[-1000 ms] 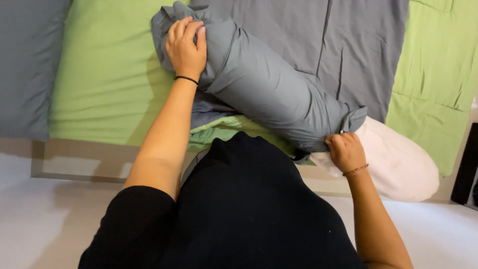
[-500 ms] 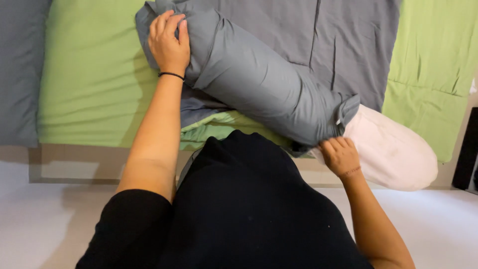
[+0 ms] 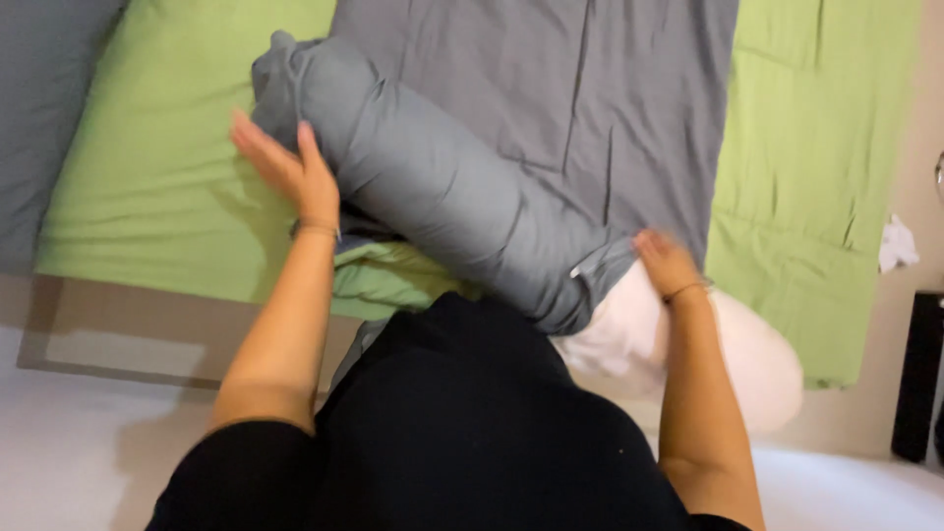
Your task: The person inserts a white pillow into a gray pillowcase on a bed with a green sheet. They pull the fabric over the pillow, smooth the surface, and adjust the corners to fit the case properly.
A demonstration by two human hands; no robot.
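A long pillow in a grey pillowcase [image 3: 442,187] lies slantwise across the bed edge. My left hand [image 3: 285,172] presses flat, fingers spread, against the pillow's upper left end. My right hand [image 3: 664,264] sits at the pillowcase's open lower end, blurred, where the white pillow [image 3: 757,364] sticks out. Its fingers rest against the grey fabric edge; whether they pinch it I cannot tell.
The bed carries a green sheet [image 3: 167,177] and a flat grey cover [image 3: 590,98] behind the pillow. A second grey piece [image 3: 39,118] lies at far left. A dark object [image 3: 914,374] stands on the floor at right. My black-clothed torso fills the lower middle.
My left hand let go of the top end of the pillowcase and now lies flat on the pillow's side. My right hand moved up to the case opening. The view shifted.
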